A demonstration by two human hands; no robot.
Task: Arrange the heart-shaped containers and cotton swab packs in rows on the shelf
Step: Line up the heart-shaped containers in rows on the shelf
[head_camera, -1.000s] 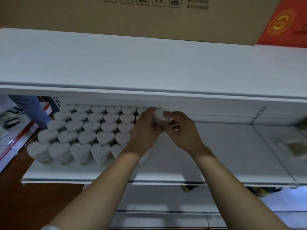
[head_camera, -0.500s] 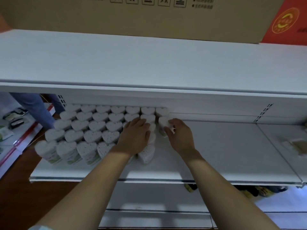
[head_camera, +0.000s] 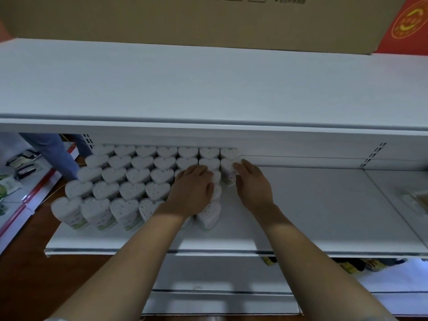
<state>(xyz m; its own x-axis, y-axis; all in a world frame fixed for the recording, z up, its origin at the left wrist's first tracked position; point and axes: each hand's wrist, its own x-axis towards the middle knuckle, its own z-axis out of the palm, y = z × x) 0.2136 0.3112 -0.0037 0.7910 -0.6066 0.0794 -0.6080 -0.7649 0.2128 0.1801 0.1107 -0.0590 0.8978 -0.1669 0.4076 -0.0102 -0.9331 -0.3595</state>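
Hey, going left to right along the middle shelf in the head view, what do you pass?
Block of heart containers → left hand → container touched by the right hand → bare shelf → blurry item at far right.
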